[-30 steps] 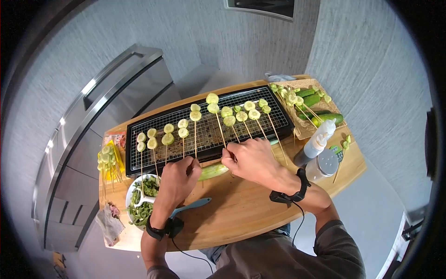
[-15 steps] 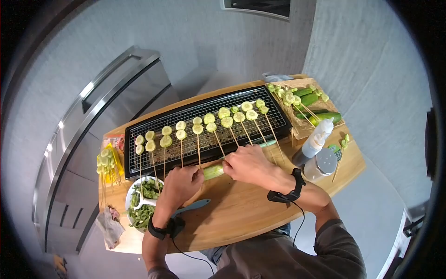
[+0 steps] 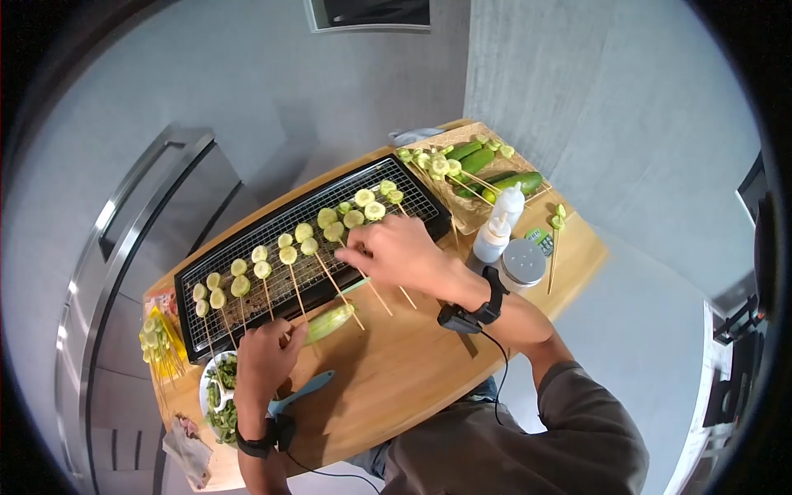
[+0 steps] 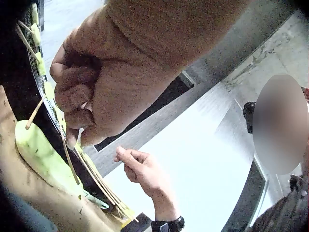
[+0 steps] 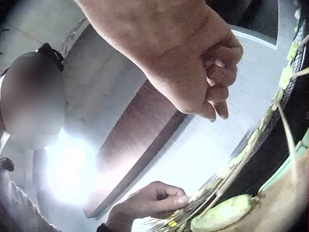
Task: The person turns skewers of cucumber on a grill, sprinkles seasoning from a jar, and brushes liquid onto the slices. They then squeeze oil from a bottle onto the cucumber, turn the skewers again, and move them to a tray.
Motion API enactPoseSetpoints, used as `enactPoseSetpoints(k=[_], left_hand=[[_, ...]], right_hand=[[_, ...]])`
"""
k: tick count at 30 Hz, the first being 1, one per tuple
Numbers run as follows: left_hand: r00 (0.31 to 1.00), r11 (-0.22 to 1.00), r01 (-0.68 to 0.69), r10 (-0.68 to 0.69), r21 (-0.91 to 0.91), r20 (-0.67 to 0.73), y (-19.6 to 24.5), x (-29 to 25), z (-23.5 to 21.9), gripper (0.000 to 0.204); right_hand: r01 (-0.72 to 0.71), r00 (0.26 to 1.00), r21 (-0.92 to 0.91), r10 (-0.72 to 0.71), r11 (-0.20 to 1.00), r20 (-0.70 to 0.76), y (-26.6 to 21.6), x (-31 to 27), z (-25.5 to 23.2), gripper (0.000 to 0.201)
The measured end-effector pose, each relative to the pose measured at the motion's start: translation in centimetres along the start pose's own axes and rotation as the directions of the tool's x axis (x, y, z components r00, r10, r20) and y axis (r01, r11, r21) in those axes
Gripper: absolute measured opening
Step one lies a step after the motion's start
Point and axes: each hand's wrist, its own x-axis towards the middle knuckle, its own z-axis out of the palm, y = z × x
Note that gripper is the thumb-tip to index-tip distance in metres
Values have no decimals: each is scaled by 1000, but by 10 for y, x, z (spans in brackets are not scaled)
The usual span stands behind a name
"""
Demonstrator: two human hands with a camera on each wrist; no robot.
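A row of cucumber-slice skewers [image 3: 262, 270] lies across the wire grill [image 3: 285, 217], sticks pointing at the person. My left hand [image 3: 268, 356] is at the grill's front edge; its thumb and forefinger pinch around a stick near the row's middle. In the left wrist view its other fingers are curled into the palm. My right hand [image 3: 400, 250] hovers above the sticks farther right. The right wrist view shows its fingers loosely bent, thumb and fingertips [image 5: 221, 110] apart from the sticks, holding nothing. A pale peeled cucumber [image 3: 332, 323] lies between the hands, beneath stick ends.
At left stand a white bowl [image 3: 206, 394] of greens and a yellow packet [image 3: 171, 330] with skewers. A blue-handled brush [image 3: 307, 389] lies in front. On the right are squeeze bottles [image 3: 492, 235], a shaker [image 3: 522, 262] and a board [image 3: 540, 186] with cucumbers.
Two raised middle skewers come down level with the row. My right hand then lets go and rises to the right; the left shifts along to another stick. The head view turns right.
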Motion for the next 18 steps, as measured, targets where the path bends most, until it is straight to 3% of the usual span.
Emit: enactPoseSetpoints(k=[1,4,8,18], left_hand=[[1000,1000,22,-22,-2,6,0,0,-2,38],[1000,1000,16,-16,10,9,0,2,-4,35],[1000,1000,12,-12,26,3,-2,3,-2,31],[997,998,56,-56,3,46,1,5,-8,26]], right_hand=[[-4,1000,-2,4,1000,-5,5,2,0,31],[-27,979,98,46,995,-201,22,5,1,27],[-71,978,194,107,978,-180,43,3,3,30],[-94,974,209,134,973,-185,60,5,2,30]])
